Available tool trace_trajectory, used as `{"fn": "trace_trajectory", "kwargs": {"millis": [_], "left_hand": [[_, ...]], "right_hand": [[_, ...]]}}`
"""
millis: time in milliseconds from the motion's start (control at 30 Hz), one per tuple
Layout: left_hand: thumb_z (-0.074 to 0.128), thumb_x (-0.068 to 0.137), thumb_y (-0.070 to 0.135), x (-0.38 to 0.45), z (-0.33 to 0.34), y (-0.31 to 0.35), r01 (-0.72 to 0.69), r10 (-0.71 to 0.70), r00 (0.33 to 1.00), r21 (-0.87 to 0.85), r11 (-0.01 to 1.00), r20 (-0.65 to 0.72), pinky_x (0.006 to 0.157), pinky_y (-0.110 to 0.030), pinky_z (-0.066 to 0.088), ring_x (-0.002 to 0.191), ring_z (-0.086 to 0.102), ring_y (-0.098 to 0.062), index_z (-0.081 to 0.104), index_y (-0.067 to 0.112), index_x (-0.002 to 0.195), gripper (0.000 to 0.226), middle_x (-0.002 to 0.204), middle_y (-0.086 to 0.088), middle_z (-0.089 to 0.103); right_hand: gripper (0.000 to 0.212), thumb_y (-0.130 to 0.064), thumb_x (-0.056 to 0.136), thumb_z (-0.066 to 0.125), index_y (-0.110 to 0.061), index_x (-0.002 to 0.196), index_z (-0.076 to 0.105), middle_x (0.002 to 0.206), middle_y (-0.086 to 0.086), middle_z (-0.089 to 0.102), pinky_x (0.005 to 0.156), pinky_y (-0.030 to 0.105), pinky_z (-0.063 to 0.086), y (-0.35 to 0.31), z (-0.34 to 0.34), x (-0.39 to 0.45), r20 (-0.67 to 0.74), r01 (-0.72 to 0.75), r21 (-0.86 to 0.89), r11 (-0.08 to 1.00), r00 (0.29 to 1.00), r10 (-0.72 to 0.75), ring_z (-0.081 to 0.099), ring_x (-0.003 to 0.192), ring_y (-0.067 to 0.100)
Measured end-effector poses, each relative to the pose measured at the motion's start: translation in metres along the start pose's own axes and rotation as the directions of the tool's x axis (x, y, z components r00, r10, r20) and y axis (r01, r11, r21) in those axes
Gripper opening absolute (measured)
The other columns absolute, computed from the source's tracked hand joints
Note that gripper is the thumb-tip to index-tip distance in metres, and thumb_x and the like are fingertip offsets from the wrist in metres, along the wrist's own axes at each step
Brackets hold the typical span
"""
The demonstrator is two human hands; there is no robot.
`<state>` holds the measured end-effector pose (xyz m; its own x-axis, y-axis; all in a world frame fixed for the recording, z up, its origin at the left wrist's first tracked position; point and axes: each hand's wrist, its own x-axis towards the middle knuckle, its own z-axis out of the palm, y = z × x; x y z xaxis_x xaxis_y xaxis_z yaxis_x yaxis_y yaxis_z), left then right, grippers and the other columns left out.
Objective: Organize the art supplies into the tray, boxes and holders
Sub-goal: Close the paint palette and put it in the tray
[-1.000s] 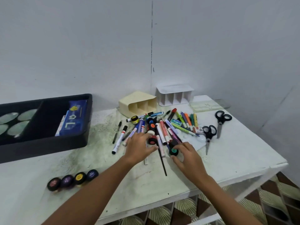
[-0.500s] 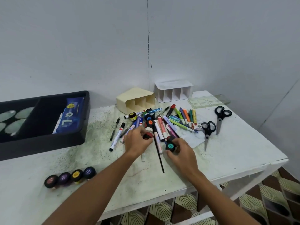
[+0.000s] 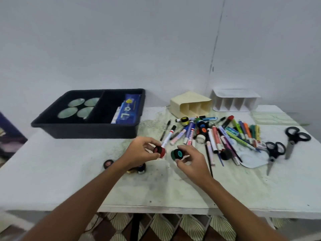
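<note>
My left hand (image 3: 139,152) pinches a small red paint pot (image 3: 159,151) above the table, and my right hand (image 3: 191,161) pinches a green paint pot (image 3: 177,154) just beside it. Both pots are lifted clear of the marker pile (image 3: 217,134). A row of small paint pots (image 3: 139,168) stands on the table, mostly hidden under my left wrist; one pink-lidded pot (image 3: 108,163) shows at its left end. The black tray (image 3: 86,131) sits at the back left with round palettes and a blue packet (image 3: 129,109) inside.
A cream holder (image 3: 191,105) and a white slotted holder (image 3: 234,100) lie at the back. Two pairs of black scissors (image 3: 276,153) (image 3: 295,138) lie at the right, a clear palette (image 3: 271,117) behind them. A black pot (image 3: 225,153) sits among the markers.
Both hands lifted a pot each out of the marker pile and carried them leftward toward the row of pots. The camera has turned left.
</note>
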<state>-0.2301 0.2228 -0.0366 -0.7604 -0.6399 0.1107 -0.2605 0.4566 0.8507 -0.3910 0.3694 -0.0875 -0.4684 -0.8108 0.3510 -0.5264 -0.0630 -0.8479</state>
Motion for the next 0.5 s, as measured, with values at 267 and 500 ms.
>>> {"fn": "trace_trajectory", "kwargs": {"millis": [267,500], "left_hand": [[0.074,0.065,0.023,-0.031,-0.01,-0.027,-0.155,0.148,0.988,0.25,0.956,0.046,0.065,-0.021,0.053,0.077,0.065,-0.005,0.075,0.016,0.088,0.024,0.083,0.007,0.071],[0.071,0.073,0.027,-0.035,-0.003,-0.041,-0.322,0.292,0.947,0.41,0.853,0.136,0.074,-0.035,0.051,0.082,0.063,-0.011,0.076,0.019,0.088,0.018,0.086,0.007,0.073]], "right_hand": [[0.042,-0.02,0.076,0.07,-0.013,0.117,0.067,0.107,-0.002,0.064,0.078,0.007,0.036,-0.014,0.028,0.001,0.197,0.092,-0.205,0.974,0.979,-0.051,0.055,0.1,0.008],[0.042,-0.023,0.079,0.066,-0.014,0.119,0.065,0.108,-0.001,0.063,0.086,0.032,0.045,-0.017,0.029,0.0,0.306,0.181,-0.394,0.901,0.95,-0.058,0.049,0.103,0.016]]}}
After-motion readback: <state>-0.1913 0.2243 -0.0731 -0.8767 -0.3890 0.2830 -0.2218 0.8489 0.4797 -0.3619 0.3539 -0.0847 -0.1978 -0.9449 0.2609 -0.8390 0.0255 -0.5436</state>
